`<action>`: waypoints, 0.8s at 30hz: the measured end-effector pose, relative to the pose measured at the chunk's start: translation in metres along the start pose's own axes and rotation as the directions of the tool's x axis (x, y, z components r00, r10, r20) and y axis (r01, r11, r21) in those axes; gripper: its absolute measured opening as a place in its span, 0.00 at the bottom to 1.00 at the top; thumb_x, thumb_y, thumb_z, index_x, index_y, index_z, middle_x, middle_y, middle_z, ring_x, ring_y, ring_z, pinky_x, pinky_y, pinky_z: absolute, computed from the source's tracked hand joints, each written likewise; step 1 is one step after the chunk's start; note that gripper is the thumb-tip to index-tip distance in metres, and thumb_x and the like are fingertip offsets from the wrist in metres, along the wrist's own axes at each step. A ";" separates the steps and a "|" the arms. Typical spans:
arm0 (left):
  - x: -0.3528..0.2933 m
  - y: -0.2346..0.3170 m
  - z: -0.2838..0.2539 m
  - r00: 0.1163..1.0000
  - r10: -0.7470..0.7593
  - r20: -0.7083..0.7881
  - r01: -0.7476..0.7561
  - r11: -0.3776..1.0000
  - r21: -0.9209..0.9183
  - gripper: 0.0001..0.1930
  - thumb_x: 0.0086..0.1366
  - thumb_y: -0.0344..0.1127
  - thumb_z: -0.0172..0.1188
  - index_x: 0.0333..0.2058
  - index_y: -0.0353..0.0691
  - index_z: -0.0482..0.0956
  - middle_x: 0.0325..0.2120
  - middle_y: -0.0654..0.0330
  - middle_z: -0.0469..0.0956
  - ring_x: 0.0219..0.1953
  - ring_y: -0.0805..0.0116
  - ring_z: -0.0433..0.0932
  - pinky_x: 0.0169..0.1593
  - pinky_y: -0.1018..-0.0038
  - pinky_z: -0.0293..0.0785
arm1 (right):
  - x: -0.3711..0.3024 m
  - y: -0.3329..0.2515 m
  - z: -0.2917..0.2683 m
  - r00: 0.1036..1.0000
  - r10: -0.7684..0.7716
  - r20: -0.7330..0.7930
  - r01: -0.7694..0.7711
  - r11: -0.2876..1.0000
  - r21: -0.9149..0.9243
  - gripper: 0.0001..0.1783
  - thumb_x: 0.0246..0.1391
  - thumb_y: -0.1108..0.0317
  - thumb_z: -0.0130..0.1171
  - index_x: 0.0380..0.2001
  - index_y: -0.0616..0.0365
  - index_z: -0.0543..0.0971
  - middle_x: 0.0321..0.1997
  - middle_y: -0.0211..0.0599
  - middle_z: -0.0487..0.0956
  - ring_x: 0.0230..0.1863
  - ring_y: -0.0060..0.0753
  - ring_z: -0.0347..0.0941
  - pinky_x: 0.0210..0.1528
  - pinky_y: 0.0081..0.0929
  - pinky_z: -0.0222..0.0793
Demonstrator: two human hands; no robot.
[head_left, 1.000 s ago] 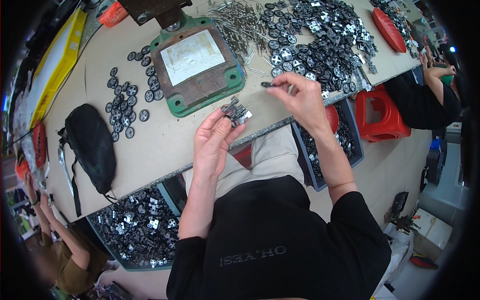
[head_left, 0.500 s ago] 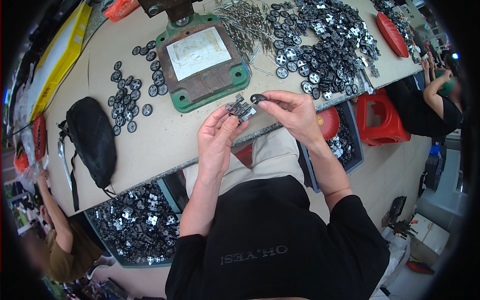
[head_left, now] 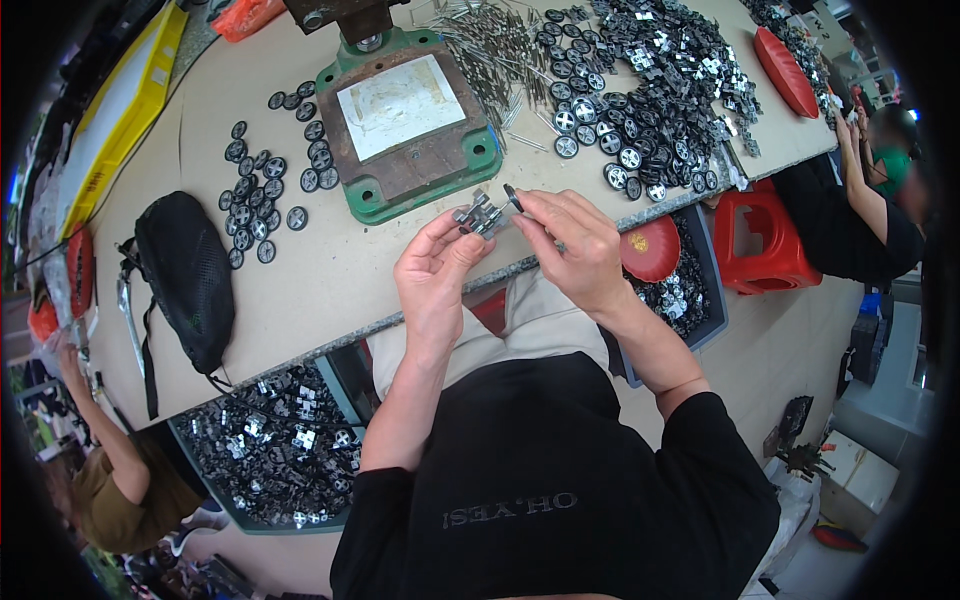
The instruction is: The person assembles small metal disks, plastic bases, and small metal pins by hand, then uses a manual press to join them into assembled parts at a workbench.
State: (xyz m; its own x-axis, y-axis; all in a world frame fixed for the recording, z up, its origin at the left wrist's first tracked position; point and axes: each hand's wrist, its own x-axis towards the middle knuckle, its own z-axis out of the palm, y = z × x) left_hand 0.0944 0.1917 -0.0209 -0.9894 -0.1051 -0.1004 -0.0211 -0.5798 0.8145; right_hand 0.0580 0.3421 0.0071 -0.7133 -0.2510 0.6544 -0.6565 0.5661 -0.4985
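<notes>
Just in front of the green press, my left hand (head_left: 433, 278) pinches a small silver-and-black toy chassis part (head_left: 479, 213) between thumb and fingers. A small black wheel (head_left: 512, 198) is held by its edge in my right hand (head_left: 578, 245), close to the right side of the chassis part. The wheel is seen nearly edge-on; whether it touches a thin axle there I cannot tell. Loose black wheels (head_left: 250, 205) with silver spokes lie left of the press, and thin metal pins (head_left: 490, 50) lie heaped behind it on the right.
The green press (head_left: 410, 125) stands on the table. Piles of wheels and chassis parts (head_left: 660, 80) spread to its right. A black pouch (head_left: 183, 280) lies at left. Bins of parts (head_left: 270, 450) flank my legs, with a red stool (head_left: 765, 240) at right. Other people sit at both sides.
The wheel in my right hand has turned from showing its face to nearly edge-on. My right hand has shifted slightly left and down; my left hand keeps its hold.
</notes>
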 end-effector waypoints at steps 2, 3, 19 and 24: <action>0.002 0.003 -0.006 0.992 -0.114 0.050 0.117 0.990 -0.077 0.14 0.59 0.23 0.53 0.45 0.29 0.70 0.38 0.53 0.76 0.38 0.69 0.76 0.43 0.74 0.77 | 0.003 0.007 -0.016 0.980 0.125 0.155 -0.147 0.979 0.143 0.14 0.41 0.78 0.61 0.36 0.63 0.78 0.30 0.39 0.79 0.27 0.26 0.73 0.29 0.21 0.68; 0.003 0.006 -0.007 0.992 -0.113 0.048 0.116 0.990 -0.076 0.14 0.59 0.23 0.53 0.45 0.29 0.70 0.38 0.53 0.76 0.38 0.69 0.76 0.43 0.74 0.77 | 0.007 0.010 -0.024 0.922 0.218 0.321 -0.307 0.915 0.260 0.17 0.41 0.76 0.61 0.39 0.61 0.77 0.31 0.38 0.78 0.27 0.26 0.72 0.30 0.23 0.68; 0.004 0.008 -0.004 0.979 -0.172 0.106 0.186 0.974 -0.133 0.12 0.60 0.24 0.52 0.44 0.32 0.69 0.38 0.54 0.75 0.39 0.68 0.76 0.45 0.71 0.77 | 0.002 0.027 -0.001 0.690 0.416 0.592 -0.723 0.413 0.554 0.09 0.47 0.72 0.62 0.31 0.68 0.78 0.23 0.28 0.76 0.24 0.12 0.67 0.26 0.13 0.63; 0.017 0.044 -0.008 0.936 -0.237 0.259 0.064 0.840 0.539 0.19 0.55 0.25 0.59 0.47 0.34 0.69 0.32 0.60 0.77 0.33 0.77 0.75 0.38 0.81 0.72 | 0.031 0.015 -0.019 0.794 0.186 0.579 -0.427 0.849 0.312 0.08 0.44 0.73 0.61 0.31 0.62 0.79 0.22 0.32 0.76 0.22 0.18 0.68 0.25 0.19 0.63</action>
State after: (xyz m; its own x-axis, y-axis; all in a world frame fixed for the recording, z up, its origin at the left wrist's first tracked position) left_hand 0.0778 0.1580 0.0093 -0.9586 0.2483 -0.1392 -0.1583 -0.0587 0.9856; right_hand 0.0302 0.3576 0.0307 -0.8304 -0.5487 0.0972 -0.3292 0.3424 -0.8800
